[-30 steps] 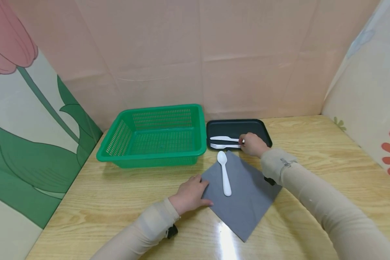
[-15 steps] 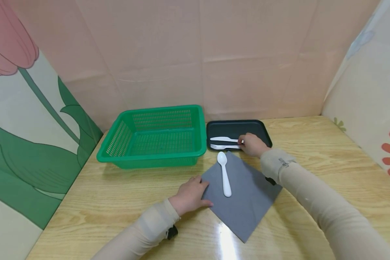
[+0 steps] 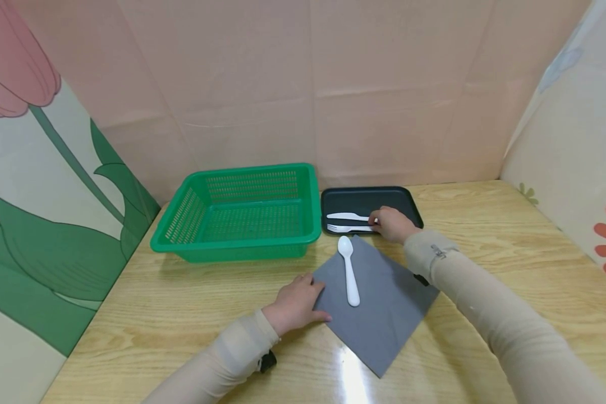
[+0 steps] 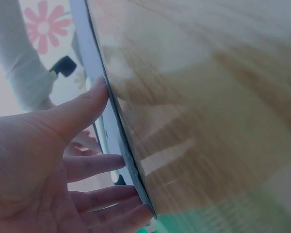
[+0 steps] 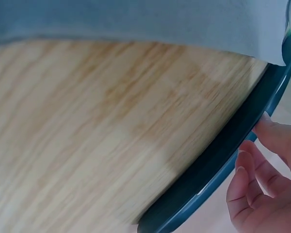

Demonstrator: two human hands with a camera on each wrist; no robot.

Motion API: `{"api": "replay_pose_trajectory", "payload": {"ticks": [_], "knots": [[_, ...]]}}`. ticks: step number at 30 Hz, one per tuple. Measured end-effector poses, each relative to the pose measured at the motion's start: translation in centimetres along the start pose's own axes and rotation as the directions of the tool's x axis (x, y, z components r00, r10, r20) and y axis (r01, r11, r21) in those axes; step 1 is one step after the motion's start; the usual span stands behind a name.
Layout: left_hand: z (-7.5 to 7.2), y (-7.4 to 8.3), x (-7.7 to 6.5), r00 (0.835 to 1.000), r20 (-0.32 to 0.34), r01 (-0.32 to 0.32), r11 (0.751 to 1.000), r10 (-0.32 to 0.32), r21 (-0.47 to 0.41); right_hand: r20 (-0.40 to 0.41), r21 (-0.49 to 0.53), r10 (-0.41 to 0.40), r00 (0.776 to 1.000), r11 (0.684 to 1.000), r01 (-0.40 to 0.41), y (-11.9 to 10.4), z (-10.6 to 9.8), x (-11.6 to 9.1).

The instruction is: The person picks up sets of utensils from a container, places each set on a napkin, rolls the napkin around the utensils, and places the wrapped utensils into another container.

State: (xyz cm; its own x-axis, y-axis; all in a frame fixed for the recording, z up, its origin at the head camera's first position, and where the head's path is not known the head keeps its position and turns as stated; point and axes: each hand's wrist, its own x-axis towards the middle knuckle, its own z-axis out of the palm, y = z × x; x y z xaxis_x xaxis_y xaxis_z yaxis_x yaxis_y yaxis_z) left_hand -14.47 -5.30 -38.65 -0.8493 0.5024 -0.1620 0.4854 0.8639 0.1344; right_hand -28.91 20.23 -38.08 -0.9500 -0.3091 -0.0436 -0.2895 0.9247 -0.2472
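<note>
My left hand (image 3: 295, 303) rests at the left edge of a grey cloth napkin (image 3: 384, 314), fingers and thumb extended. In the left wrist view the fingertips (image 4: 117, 160) touch the napkin's edge. A white spoon (image 3: 350, 275) lies on the napkin, bowl pointing away. Behind it, a black tray (image 3: 368, 196) holds a white knife (image 3: 345, 215) and a white fork (image 3: 345, 228), side by side. My right hand (image 3: 394, 224) reaches over the tray's near edge, thumb and index finger around the knife handle's end. That hand hides the fork's handle end. In the right wrist view, neither utensil shows beside the curled fingers (image 5: 238, 189).
A green perforated plastic basket (image 3: 255, 243) stands left of the tray, close against it. The wooden table (image 3: 222, 292) meets a plain pinkish backdrop (image 3: 242, 84) behind. Flower-printed sheets hang on both sides.
The right hand has shifted very slightly left over the tray, staying at the utensil handles. The left hand, napkin and spoon have kept their places.
</note>
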Motion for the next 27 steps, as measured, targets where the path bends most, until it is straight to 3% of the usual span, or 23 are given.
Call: {"api": "replay_pose_trajectory", "payload": {"ticks": [27], "knots": [[0.06,-0.07,0.03,1.0,-0.007,-0.009,1.0,0.009,0.004,-0.003,-0.063,-0.073,0.997,0.995,0.072,0.21,0.14,0.97]]}}
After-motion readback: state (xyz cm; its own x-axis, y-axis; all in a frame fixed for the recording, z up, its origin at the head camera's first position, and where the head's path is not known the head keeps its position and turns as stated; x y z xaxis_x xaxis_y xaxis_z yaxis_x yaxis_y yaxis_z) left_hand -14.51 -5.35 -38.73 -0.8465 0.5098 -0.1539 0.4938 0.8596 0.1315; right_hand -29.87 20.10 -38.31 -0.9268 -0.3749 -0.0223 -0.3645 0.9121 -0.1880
